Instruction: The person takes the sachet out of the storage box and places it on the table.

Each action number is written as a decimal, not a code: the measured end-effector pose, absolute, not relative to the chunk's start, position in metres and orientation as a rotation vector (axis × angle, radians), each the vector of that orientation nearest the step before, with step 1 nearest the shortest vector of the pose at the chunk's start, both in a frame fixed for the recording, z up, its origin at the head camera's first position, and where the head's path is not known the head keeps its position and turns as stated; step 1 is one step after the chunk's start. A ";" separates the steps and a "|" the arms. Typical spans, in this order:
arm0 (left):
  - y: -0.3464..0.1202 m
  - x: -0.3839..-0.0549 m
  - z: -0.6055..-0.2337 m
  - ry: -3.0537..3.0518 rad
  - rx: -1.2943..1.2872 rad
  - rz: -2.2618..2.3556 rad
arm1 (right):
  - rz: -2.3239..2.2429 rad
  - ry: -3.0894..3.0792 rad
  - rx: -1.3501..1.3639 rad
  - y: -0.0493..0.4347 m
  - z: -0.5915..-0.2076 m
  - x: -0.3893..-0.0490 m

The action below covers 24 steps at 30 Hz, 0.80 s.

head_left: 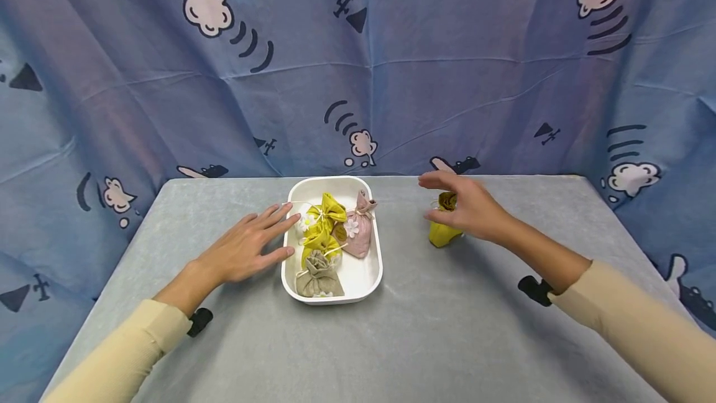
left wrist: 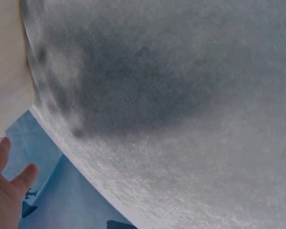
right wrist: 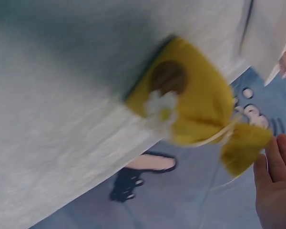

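Observation:
A yellow drawstring pouch (head_left: 442, 235) stands upright right of the white tray (head_left: 369, 285); its white flower and round brown patch show in the right wrist view. My right hand (head_left: 472, 204) is beside the pouch neck, thumb and fingers spread apart; whether they touch it I cannot tell. With fingers extended, my left hand (head_left: 246, 244) is at the tray's left rim, fingertips touching or just over it. Inside the tray lie yellow pouches (head_left: 332, 209), a pink pouch (head_left: 360, 234) with a white flower, and a grey-beige pouch (head_left: 319, 277) at the front.
A grey cloth-covered table (head_left: 414, 341) carries the tray and pouches. Behind it hangs a blue patterned curtain (head_left: 447, 98), which also falls along both sides. Dark wrist devices (head_left: 535, 290) sit below both sleeves.

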State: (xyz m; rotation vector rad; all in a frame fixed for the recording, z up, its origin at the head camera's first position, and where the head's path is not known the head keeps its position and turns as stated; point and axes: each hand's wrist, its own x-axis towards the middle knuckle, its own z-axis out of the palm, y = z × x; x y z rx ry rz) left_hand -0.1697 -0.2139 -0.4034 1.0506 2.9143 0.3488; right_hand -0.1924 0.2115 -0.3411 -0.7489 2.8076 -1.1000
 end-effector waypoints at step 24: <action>-0.214 -0.170 -0.404 2.916 1.056 0.340 | -1.305 2.391 -1.065 0.119 -0.350 -0.157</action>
